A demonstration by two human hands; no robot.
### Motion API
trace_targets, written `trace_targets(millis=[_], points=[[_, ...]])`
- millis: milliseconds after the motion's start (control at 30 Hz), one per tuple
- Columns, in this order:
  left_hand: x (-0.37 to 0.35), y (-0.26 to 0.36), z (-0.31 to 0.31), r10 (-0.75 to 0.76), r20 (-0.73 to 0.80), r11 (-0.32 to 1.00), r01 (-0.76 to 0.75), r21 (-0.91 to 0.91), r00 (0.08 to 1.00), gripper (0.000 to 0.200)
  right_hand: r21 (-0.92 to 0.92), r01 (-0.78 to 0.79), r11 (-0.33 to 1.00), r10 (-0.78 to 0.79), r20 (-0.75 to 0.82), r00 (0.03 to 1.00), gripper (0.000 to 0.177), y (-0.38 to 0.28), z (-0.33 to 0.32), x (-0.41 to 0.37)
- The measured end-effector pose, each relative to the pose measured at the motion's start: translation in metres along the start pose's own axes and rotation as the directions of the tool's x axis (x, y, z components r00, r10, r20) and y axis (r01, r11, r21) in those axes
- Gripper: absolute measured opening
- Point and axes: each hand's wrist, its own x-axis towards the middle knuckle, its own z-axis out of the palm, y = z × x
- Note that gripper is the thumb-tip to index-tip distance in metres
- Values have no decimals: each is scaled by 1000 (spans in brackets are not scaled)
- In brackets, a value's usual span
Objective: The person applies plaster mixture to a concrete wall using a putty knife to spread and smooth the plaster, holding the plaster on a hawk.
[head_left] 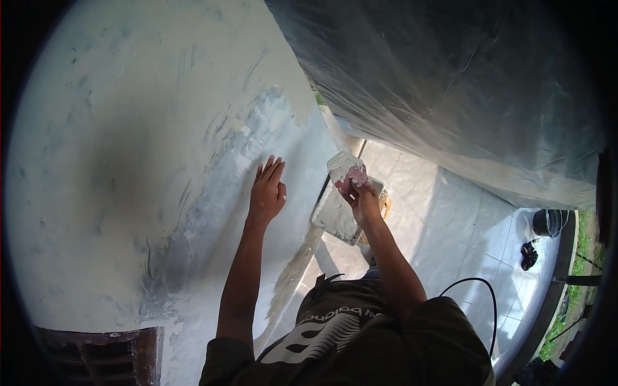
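My left hand [268,193] is raised at the wall [212,83], its fingers stretched out and nothing in them. The wall is whitish, with a fresh pale patch and grey smears near the fingertips. My right hand [364,203] pinches a flat putty spreader [341,165], reddish where it shows and caked with white putty over most of its face. Beneath that hand, a rectangular tray [352,242] holds thick white putty [336,212]. The right hand overlaps the tray's far side in this view.
Clear plastic sheeting [444,83] hangs along the right. Pale tiles [444,225] cover the floor, where a dark bucket [547,222] and a small black item [528,256] stand near the edge. A black cable [492,296] loops beside me. A brown wooden frame [103,354] is set low in the wall.
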Motion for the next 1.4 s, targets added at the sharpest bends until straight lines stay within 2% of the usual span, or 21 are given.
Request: trace_targets(millis=[100,267,433,600,733,800,933,1133,1233,1267,1367,1400], points=[[-33,1,-10,28,-45,998,-30,-51,999,46,34,10,999,-12,40,999,21,19,-3,-36],[-97,3,-26,28,-82,995,-35,-96,996,44,158,72,985,-66,-41,997,19,50,-3,-92],[-147,9,-30,-26,-86,985,11,-172,996,41,131,74,989,-68,-50,996,18,67,-5,-125],[-156,13,-28,-57,-93,971,33,-239,994,36,89,77,993,-72,-65,995,19,66,-1,-145],[-159,17,-13,-71,-61,964,53,-262,996,35,48,65,997,-60,-99,993,20,64,-13,-144],[-156,16,-1,-75,-46,961,61,-268,996,34,36,76,996,-74,-69,995,20,61,-20,-140],[-146,16,22,-114,-24,949,101,-299,993,34,-33,34,999,-38,-142,989,19,47,-28,-125],[-134,18,61,-156,91,937,177,-301,984,35,-102,-39,994,22,-162,987,18,46,-66,-81],[-134,17,86,-166,172,927,213,-307,971,36,-211,-71,975,42,-141,989,19,45,-80,-68],[-135,16,94,-167,192,924,221,-312,967,37,-210,-91,974,58,-158,986,19,49,-87,-62],[-139,12,115,-174,258,914,253,-316,950,39,-382,-100,919,5,-242,970,21,67,-111,-45],[-140,10,123,-177,276,911,264,-317,945,39,-379,-117,918,17,-258,966,21,75,-120,-38]])
